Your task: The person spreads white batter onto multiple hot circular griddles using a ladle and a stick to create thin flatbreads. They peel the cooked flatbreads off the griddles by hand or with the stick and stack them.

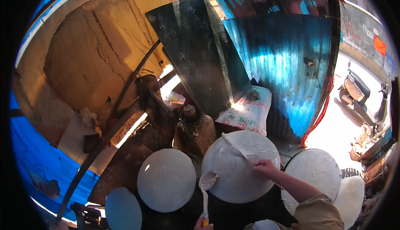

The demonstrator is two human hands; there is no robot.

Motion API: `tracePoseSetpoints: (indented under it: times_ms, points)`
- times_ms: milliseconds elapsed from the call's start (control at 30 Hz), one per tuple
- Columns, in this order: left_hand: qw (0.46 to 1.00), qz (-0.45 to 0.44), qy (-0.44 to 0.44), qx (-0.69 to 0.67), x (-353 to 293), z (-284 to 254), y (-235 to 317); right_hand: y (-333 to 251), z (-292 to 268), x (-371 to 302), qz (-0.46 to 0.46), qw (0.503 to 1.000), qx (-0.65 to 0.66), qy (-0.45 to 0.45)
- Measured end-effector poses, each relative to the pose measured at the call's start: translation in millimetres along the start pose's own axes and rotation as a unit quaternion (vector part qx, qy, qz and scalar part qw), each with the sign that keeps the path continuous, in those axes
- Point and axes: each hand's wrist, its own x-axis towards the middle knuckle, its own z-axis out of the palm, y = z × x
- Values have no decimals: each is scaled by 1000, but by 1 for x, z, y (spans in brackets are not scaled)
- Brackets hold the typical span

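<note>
In the head view, the right hand (266, 169) clasps a long thin stick (238, 148) slanting across the large round white pan (233, 184), seemingly for reach across its surface, while the left hand (203, 226), apart from it, grips a ladle (208, 180) at the pan's left rim, perhaps to keep drips close.
</note>
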Motion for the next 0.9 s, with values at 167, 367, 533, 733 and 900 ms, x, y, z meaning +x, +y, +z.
tracePoseSetpoints:
  times_ms: [167,367,533,733,900]
  points:
    - [986,-110,61,-113,-62,13,65,-13,-41,26,-18,996,-48,-74]
    - [974,-59,4,-218,-64,7,56,-24,-10,11,77,984,-45,-157]
    - [967,25,44,-250,-86,4,52,-36,-63,39,14,993,-48,-110]
    - [966,13,30,-256,-76,4,56,-22,-35,20,127,957,-80,-250]
    - [966,-10,39,-254,-72,4,68,-30,-68,52,-8,991,-46,-124]
